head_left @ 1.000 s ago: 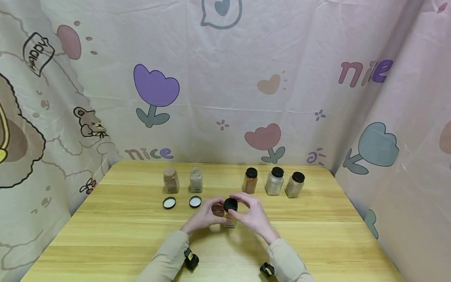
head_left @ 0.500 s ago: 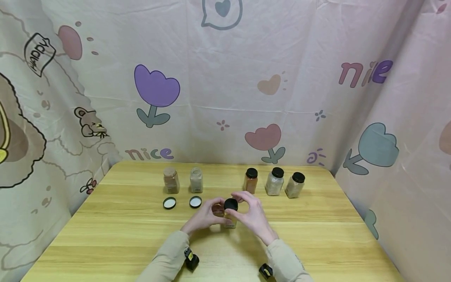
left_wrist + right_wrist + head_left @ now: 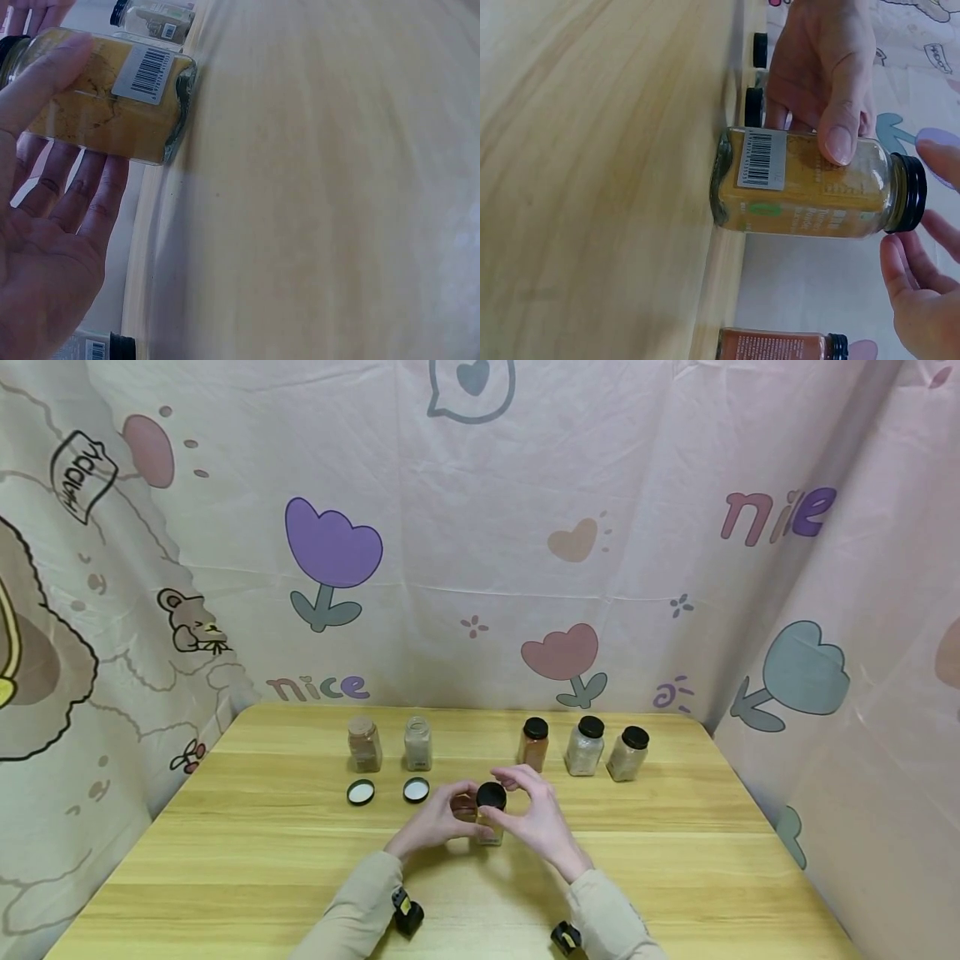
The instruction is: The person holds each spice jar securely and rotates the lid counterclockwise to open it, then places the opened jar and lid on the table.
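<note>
Upright on the table (image 3: pixel 247 835), a glass spice jar (image 3: pixel 832 187) of yellow powder stands between my hands. Its black screw lid (image 3: pixel 491 796) is on top, and a barcode label shows in both wrist views. My left hand (image 3: pixel 431 820) grips the jar's body, thumb on one face and fingers on the opposite side. Around the lid curl the thumb and fingers of my right hand (image 3: pixel 542 820); the thumb overlaps the lid's edge in the head view, while the index finger stands slightly off it. Whether every fingertip touches is unclear.
Two lidless jars, one with brown powder (image 3: pixel 365 747) and one greyish (image 3: pixel 417 746), stand back left. Their lids (image 3: pixel 361 792) lie white side up before them. At back right are three capped jars: orange-brown (image 3: pixel 533 747), white (image 3: pixel 584 747) and beige (image 3: pixel 627 755).
My right hand's fingers have lifted and spread slightly away from the lid's far edge, with a small turn of the wrist. The left hand and the jar have stayed in place.
</note>
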The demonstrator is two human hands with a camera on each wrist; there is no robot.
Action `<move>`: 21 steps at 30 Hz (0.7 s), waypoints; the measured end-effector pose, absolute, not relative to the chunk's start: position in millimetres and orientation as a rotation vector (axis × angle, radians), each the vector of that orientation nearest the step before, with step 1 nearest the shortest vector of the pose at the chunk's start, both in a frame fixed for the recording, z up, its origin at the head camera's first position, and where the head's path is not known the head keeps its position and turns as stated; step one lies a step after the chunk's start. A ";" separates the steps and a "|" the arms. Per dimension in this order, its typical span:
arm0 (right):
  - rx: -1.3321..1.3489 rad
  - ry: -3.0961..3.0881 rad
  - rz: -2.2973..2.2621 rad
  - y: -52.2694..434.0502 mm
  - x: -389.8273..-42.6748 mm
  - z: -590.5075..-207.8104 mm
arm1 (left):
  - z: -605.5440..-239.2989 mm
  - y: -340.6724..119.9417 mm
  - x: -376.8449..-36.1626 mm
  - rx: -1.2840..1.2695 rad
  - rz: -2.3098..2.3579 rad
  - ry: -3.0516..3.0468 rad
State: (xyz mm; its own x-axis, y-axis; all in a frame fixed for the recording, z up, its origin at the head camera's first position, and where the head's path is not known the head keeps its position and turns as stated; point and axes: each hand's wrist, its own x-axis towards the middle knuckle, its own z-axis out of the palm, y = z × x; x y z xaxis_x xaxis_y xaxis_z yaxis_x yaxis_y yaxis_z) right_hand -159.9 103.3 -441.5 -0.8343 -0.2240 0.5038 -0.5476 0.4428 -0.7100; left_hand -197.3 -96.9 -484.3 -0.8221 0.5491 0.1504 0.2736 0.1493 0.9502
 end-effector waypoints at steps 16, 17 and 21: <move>0.644 -2.372 1.323 100.6 -159.7 -437.9 | -485.0 -97.3 -197.7 0.812 1.733 2.206; 0.663 -2.376 1.323 101.3 -159.7 -438.2 | -485.2 -97.3 -197.9 0.818 1.733 2.206; 0.652 -2.404 1.312 102.6 -159.1 -439.1 | -485.7 -97.3 -198.4 0.824 1.736 2.201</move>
State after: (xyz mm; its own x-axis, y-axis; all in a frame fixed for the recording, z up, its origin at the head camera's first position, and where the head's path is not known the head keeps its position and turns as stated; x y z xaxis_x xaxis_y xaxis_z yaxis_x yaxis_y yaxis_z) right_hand -159.1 102.6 -439.1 -0.8428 -0.2353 0.4840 -0.5344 0.4728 -0.7007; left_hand -198.4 -97.3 -485.7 -0.8187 0.5495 0.1667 0.2902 0.1455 0.9459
